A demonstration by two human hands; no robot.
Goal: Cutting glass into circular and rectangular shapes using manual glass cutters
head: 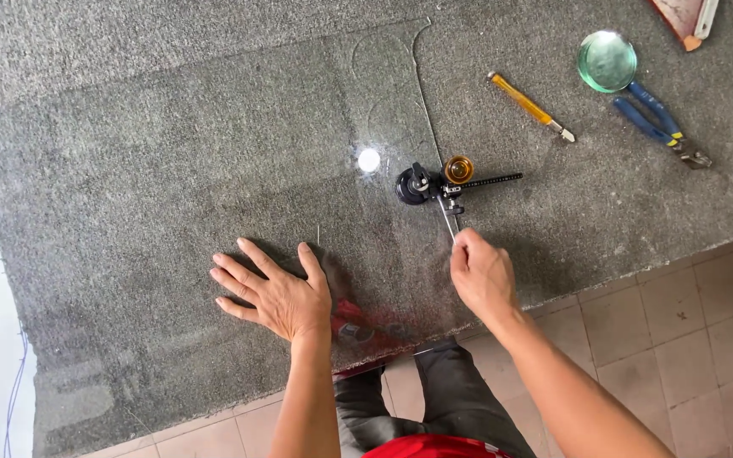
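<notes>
Left hand (275, 293) flat, fingers spread, steadying glass sheet (214, 170) on carpeted surface (86, 51). Right hand (481, 276) pinches circle cutter (439, 182) handle; suction base anchors pivot mid-sheet. Pliers (659, 123), glass disc (607, 61) lie apart.

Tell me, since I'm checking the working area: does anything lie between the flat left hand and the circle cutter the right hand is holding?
Nothing visible does. The left hand lies flat on the glass sheet, and only bare glass separates it from the circle cutter, whose handle the right hand grips. The other tools lie far right.
</notes>
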